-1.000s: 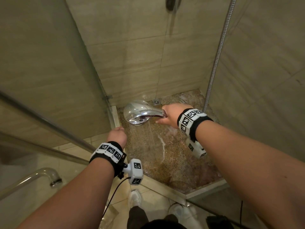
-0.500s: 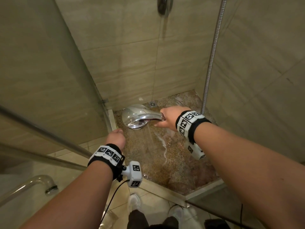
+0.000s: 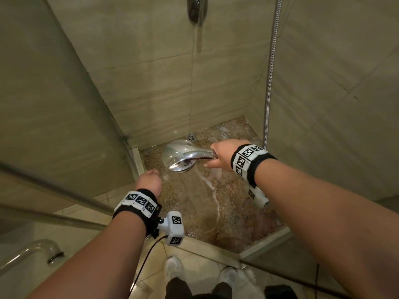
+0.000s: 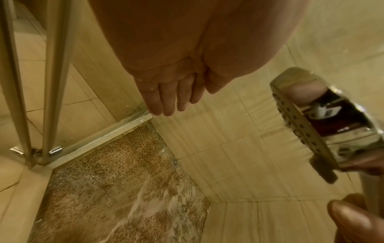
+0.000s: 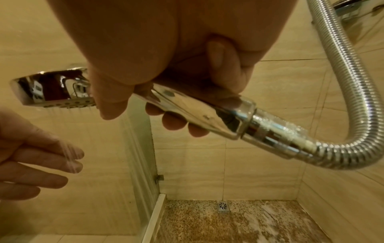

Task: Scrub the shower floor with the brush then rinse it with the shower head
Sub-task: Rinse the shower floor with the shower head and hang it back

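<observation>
Left hand (image 3: 149, 184) is held free at the near left of the stall, fingers (image 4: 164, 102) straight and loosely together, nothing gripped; thin jets of spray pass just in front of them. To its right, the shower head (image 3: 182, 156) is carried above the shower floor (image 3: 233, 210), spray face down, water running. Further right, the right hand (image 3: 223, 155) is wrapped round the chrome handle (image 5: 195, 105) — thumb on top, fingers curled beneath.

Handling is judged as follows. The head is rigid, polished and wet, so it is likely slippery; it is best gripped at mid-handle, ahead of the hose joint. The ribbed metal hose (image 5: 332, 85) is flexible yet springy — some pull and twist toward the right wall should be expected. The wet, foam-streaked floor drains to the far corner grate (image 5: 223, 206).
</observation>
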Motion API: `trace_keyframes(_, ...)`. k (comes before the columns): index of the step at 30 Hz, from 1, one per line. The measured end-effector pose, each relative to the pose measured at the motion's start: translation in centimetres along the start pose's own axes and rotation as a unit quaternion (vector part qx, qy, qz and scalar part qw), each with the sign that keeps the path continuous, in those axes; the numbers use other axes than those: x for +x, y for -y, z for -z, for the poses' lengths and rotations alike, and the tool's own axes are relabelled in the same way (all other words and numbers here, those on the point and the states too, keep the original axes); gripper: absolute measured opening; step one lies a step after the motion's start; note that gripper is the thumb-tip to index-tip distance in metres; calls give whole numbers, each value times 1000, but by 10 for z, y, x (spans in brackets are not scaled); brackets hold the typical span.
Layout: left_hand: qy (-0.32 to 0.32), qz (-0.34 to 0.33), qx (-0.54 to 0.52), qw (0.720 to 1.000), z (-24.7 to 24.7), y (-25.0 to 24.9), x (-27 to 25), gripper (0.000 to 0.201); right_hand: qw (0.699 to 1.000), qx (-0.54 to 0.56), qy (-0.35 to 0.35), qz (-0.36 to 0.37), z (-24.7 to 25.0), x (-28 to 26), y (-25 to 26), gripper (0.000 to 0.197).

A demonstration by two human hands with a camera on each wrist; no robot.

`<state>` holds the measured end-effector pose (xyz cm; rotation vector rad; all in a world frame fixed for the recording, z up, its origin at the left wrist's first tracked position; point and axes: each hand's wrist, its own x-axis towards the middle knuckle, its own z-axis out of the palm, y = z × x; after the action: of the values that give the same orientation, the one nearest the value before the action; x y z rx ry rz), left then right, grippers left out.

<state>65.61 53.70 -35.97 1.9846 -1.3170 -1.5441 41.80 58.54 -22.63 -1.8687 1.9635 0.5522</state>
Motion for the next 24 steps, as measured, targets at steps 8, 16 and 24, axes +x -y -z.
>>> trace_keyframes(8,1,-3,1,1000,-7,-8,-17,40,1000,-8,-2,-13,-9,-7,-14,40)
trace_keyframes(16,-10,-12,-8,1000,-16,-15,-21,39,1000,-22,6,-14,-14,-13,-28,41)
trace_keyframes(24,-11,-17,-1,1000,-29,-23,-23,38,999,-41,12,-23,-21,-15,-47,43)
